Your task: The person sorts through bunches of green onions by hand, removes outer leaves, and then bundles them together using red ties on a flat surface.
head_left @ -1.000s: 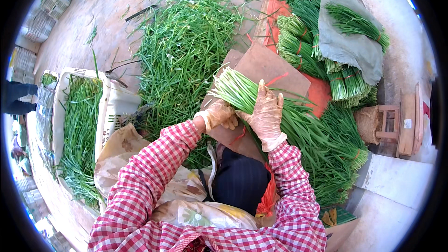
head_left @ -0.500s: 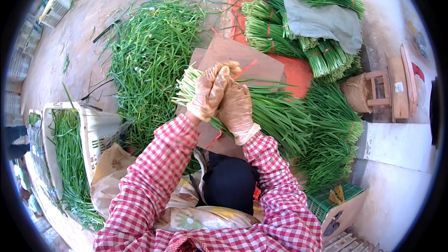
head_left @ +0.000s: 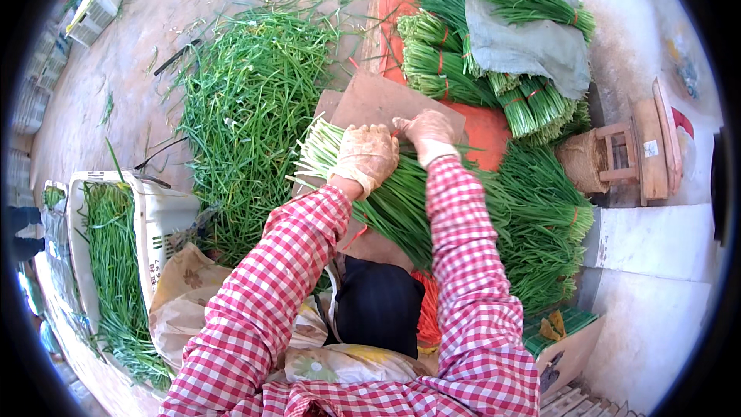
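A bundle of long green chives (head_left: 397, 212) with pale cut ends lies across a brown board (head_left: 397, 99) in front of me. My gloved left hand (head_left: 366, 159) is closed over the bundle near its pale ends. Just right of it, my gloved right hand (head_left: 429, 134) pinches at a red tie (head_left: 395, 133), of which only a short bit shows by the fingertips. The leaves fan out to the right beneath my right forearm. Another red tie (head_left: 355, 236) lies on the board below the bundle.
Loose chives (head_left: 255, 116) are heaped left of the board. A white crate (head_left: 143, 224) of greens stands at the left. Tied bundles (head_left: 444, 69) lie on orange sheeting behind; more chives (head_left: 540, 224) are piled at right, near a wooden stool (head_left: 617, 153).
My hands were pressed together over the bundle; now they have parted. The right has moved right and away from me, while the left has flattened over the stalks.
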`<state>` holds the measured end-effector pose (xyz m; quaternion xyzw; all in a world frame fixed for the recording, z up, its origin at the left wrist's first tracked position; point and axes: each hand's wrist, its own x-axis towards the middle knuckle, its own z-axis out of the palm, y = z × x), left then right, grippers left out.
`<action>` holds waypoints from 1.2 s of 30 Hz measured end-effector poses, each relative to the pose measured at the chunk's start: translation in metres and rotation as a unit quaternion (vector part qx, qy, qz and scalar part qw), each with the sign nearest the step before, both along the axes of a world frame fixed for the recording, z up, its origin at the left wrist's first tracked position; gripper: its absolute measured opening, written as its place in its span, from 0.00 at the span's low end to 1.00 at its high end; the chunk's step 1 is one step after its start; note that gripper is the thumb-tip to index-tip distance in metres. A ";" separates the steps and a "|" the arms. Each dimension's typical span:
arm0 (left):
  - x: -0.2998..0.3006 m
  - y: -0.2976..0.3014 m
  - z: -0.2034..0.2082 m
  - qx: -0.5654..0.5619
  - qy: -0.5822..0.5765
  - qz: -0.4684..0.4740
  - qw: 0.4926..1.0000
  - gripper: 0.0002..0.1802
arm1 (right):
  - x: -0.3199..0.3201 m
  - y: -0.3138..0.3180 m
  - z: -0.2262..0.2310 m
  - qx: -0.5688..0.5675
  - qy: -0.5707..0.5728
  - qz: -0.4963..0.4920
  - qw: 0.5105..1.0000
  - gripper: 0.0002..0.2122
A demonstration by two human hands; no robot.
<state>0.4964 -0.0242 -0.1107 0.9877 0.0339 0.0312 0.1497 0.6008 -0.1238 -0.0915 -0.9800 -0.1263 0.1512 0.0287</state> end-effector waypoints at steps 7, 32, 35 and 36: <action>-0.020 0.000 0.009 0.022 -0.007 0.012 1.000 0.14 | -0.029 0.022 -0.028 0.222 -0.092 -0.039 0.970 0.16; -0.153 0.006 -0.038 -0.038 -0.035 -0.319 0.946 0.21 | -0.008 0.014 -0.058 0.622 0.280 -0.125 0.720 0.17; -0.155 0.004 -0.045 -0.012 -0.065 -0.328 0.942 0.20 | -0.008 0.014 -0.054 0.612 0.286 -0.119 0.728 0.17; -0.154 0.004 -0.045 -0.020 -0.073 -0.326 0.942 0.20 | -0.008 0.014 -0.054 0.611 0.286 -0.123 0.728 0.18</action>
